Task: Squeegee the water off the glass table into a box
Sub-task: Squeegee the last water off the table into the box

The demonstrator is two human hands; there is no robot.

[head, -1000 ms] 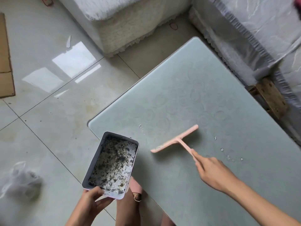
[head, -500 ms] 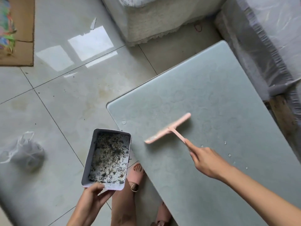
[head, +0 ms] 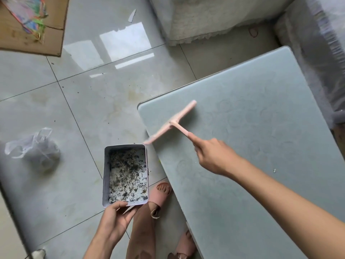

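My right hand [head: 212, 156] grips the handle of a pink squeegee [head: 173, 122], forefinger stretched along the stem. Its blade lies across the left edge of the frosted glass table [head: 261, 128], its lower end sticking out past the edge. My left hand [head: 115, 219] holds a white metal box [head: 106, 174] by its near end, just beside and below the table edge. The box's far rim sits right under the blade's overhanging end. The box's floor is covered with dark wet specks. A few small drops remain on the glass at the right.
A tied clear plastic bag [head: 37, 146] lies on the tiled floor at left. Flattened cardboard [head: 33, 32] with coloured scraps is at top left. A cloth-covered sofa [head: 205, 17] stands behind the table. My feet in pink sandals [head: 158, 195] stand by the table edge.
The squeegee has slid left across the glass until its blade reaches the table's left edge. The box has come close under that edge. The camera view has shifted left.
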